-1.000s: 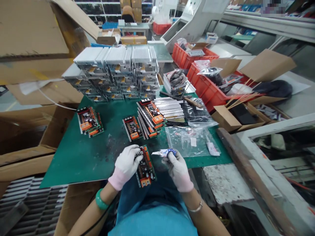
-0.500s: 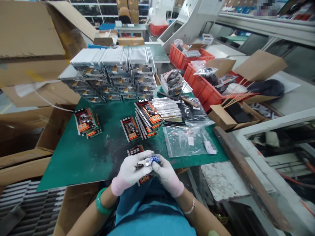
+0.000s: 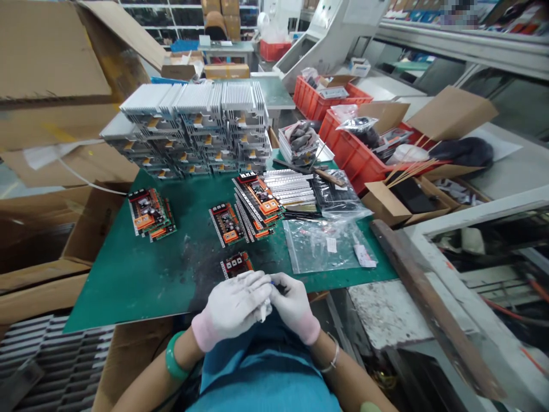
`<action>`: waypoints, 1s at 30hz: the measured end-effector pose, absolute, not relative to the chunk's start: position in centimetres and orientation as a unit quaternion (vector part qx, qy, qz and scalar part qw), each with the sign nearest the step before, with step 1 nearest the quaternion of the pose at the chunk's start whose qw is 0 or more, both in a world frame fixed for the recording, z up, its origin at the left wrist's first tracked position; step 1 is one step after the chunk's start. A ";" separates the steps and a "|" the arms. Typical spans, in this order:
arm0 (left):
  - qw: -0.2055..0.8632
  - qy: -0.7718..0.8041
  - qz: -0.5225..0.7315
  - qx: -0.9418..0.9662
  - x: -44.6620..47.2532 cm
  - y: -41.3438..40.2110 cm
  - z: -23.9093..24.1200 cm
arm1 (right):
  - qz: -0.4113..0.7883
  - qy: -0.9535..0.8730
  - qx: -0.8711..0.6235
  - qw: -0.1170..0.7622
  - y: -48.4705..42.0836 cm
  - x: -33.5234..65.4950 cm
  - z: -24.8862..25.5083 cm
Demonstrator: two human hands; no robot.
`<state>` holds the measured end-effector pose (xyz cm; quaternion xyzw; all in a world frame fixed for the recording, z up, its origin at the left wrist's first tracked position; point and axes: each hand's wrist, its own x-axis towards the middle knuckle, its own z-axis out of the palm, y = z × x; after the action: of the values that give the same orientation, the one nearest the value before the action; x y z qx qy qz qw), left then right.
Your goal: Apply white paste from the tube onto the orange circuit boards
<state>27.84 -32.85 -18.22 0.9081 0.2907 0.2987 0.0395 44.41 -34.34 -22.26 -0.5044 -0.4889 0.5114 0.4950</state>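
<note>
Both my hands wear white gloves and are pressed together at the near edge of the green mat [image 3: 141, 274]. My left hand [image 3: 234, 306] is closed over a small white tube [image 3: 263, 312], only its end showing between the hands. My right hand [image 3: 294, 303] is closed too, its fingers pinching at the tube's tip. Under my hands lies a circuit board [image 3: 237, 264] with orange and black parts; only its far end shows.
More circuit boards lie in a pile at the left [image 3: 150, 213] and in the middle [image 3: 253, 206]. Stacked finned aluminium heat sinks [image 3: 193, 129] stand behind. Clear plastic bags [image 3: 326, 246] lie right. Red crates [image 3: 355, 151] and cardboard boxes [image 3: 51, 86] surround the mat.
My hands came together over the board. The tube, held out in my right hand a second ago, is now almost hidden between both hands, nearer my body.
</note>
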 end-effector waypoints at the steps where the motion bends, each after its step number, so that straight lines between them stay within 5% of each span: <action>1: 0.073 0.310 0.311 0.896 27.6 -32.8 -18.4 | 0.556 -0.469 -0.472 0.498 -34.3 44.5 -22.3; 6: 0.311 0.342 0.397 0.793 26.7 -32.6 -19.4 | 0.768 -0.310 -0.314 0.465 -34.3 44.5 -22.4; 11: 0.372 0.329 0.392 0.774 27.5 -32.8 -20.2 | 0.810 -0.231 -0.283 0.459 -34.5 43.2 -22.8; 22: 0.182 0.413 0.251 0.856 22.9 -31.0 -20.9 | 0.569 -0.327 -0.473 0.588 -34.7 46.8 -23.5; 30: 0.108 0.406 0.160 0.893 23.1 -30.2 -23.1 | 0.395 -0.539 -0.512 0.539 -35.5 45.9 -25.1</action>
<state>23.09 -30.22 -23.14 0.8932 0.4061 0.1596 0.1082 45.87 -35.47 -25.14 -0.5122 -0.5395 0.3955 0.5387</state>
